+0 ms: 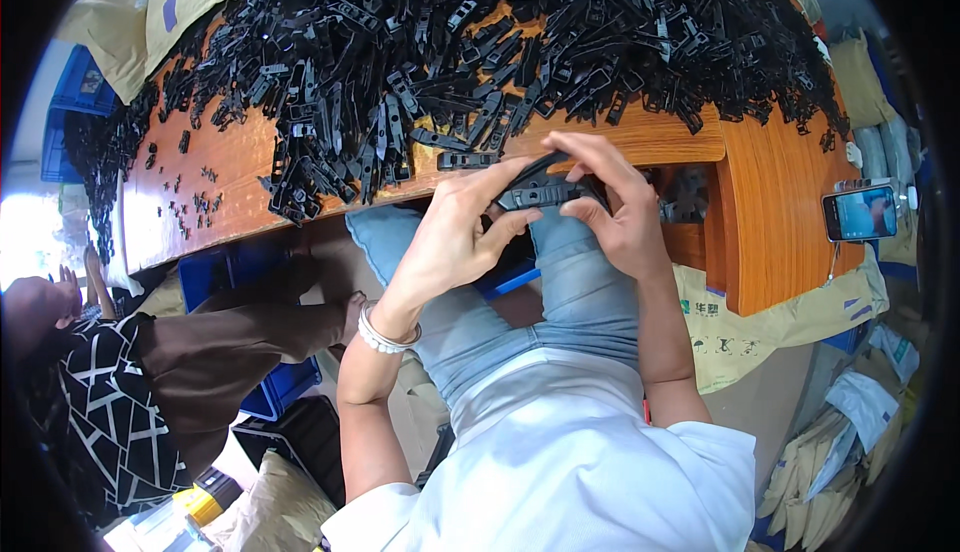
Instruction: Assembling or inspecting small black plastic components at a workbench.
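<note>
Just beyond the table's near edge, above my lap, I hold a black plastic part between both hands. It is long and narrow, with slots and small openings along it. My left hand pinches its left end between thumb and fingers. At the other end my right hand is curled round it, the thumb below and the fingers arched over the top. A dark strip rises between the fingertips; whether it belongs to the same part I cannot tell. One similar black piece lies on the table edge close to my left fingers.
A heap of black plastic parts covers much of the wooden table. Tiny black pieces are scattered at left. A phone stands off the right edge. Another person sits at left. Sacks and blue crates surround the table.
</note>
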Motion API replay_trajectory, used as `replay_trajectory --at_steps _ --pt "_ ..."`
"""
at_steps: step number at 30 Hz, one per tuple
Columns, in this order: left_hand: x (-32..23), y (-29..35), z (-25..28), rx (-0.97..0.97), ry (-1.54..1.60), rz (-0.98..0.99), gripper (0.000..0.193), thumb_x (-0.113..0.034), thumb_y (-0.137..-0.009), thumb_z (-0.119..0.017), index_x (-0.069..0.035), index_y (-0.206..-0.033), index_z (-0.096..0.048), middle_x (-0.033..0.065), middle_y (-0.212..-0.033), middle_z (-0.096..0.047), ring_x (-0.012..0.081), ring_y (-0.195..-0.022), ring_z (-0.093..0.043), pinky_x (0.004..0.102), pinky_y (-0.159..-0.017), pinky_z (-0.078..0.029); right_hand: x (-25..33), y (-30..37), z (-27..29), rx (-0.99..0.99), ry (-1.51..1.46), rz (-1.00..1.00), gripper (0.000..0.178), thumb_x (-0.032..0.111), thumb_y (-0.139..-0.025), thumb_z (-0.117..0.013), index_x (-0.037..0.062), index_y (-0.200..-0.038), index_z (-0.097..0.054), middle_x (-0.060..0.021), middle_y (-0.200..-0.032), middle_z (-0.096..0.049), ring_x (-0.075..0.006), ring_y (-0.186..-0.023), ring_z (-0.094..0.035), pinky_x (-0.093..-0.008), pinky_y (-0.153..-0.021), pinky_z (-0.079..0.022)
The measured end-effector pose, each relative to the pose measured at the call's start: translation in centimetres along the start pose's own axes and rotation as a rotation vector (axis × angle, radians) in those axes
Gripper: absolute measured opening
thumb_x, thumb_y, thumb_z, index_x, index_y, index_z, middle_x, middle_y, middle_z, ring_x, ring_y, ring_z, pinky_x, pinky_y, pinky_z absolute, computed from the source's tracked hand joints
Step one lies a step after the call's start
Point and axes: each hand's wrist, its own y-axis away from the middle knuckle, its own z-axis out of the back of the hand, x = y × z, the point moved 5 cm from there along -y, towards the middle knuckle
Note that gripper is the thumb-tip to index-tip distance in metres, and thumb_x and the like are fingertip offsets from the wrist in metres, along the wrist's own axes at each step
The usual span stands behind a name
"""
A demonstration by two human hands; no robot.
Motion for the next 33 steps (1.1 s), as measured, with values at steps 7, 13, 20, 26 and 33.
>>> replay_trajectory --at_steps 7,13,20,26,33 --pt "0.6 1.1 0.1 -0.046 -0.059 -0.011 0.037 -0.005 -0.072 -0.065 0.004 -0.106 -0.054 0.0152 -0.079 -0.061 0.0191 -0.054 -0.057 0.0265 -0.050 -0.045 -1.0 0.7 -1.2 0.058 -0.007 -0.066 0.029 0.003 -0.072 -0.065 -0.0022 -0.100 -0.060 -0.0083 -0.091 -0.055 -0.0121 -0.078 -0.051 -0.0206 -0.069 -0.041" --pt "1.5 2.9 0.6 0.014 0.114 0.067 0.036 -0.009 -0.077 -0.064 0.004 -0.109 -0.054 0.0110 -0.077 -0.065 0.0132 -0.064 -0.062 0.0241 -0.062 -0.050 -1.2 0.7 -2.6 0.178 -0.382 -0.257 0.023 -0.002 -0.074 -0.061 -0.0053 -0.097 -0.060 -0.0067 -0.088 -0.055 -0.0112 -0.074 -0.053 -0.0200 -0.062 -0.043" --pt "3.6 6.6 13.3 -0.697 -0.296 0.062 0.011 -0.009 -0.079 -0.061 0.001 -0.083 -0.063 0.0055 -0.071 -0.061 0.0084 -0.060 -0.055 0.0202 -0.052 -0.043 -5.5 4.2 -6.2 0.665 0.038 -0.327 0.018 -0.003 -0.076 -0.057 -0.0032 -0.094 -0.061 -0.0108 -0.078 -0.057 -0.0187 -0.068 -0.057 -0.0259 -0.061 -0.045" --pt "10.1 8.8 25.7 -0.972 -0.359 0.233 0.013 -0.007 -0.080 -0.058 0.004 -0.085 -0.063 0.0063 -0.068 -0.061 0.0102 -0.056 -0.056 0.0200 -0.050 -0.045 -5.7 3.8 -5.6 0.294 0.058 -0.311 0.014 -0.002 -0.078 -0.055 -0.0053 -0.091 -0.061 -0.0106 -0.083 -0.060 -0.0150 -0.073 -0.058 -0.0228 -0.065 -0.046" --pt "13.5 2.3 28.7 -0.752 -0.623 0.261 0.016 -0.011 -0.078 -0.059 0.001 -0.087 -0.066 0.0083 -0.067 -0.064 0.0111 -0.056 -0.059 0.0223 -0.050 -0.046 -5.6 4.3 -4.8 0.358 0.119 -0.385 0.014 -0.001 -0.079 -0.055 -0.0048 -0.090 -0.062 -0.0102 -0.085 -0.060 -0.0151 -0.077 -0.058 -0.0234 -0.066 -0.046"
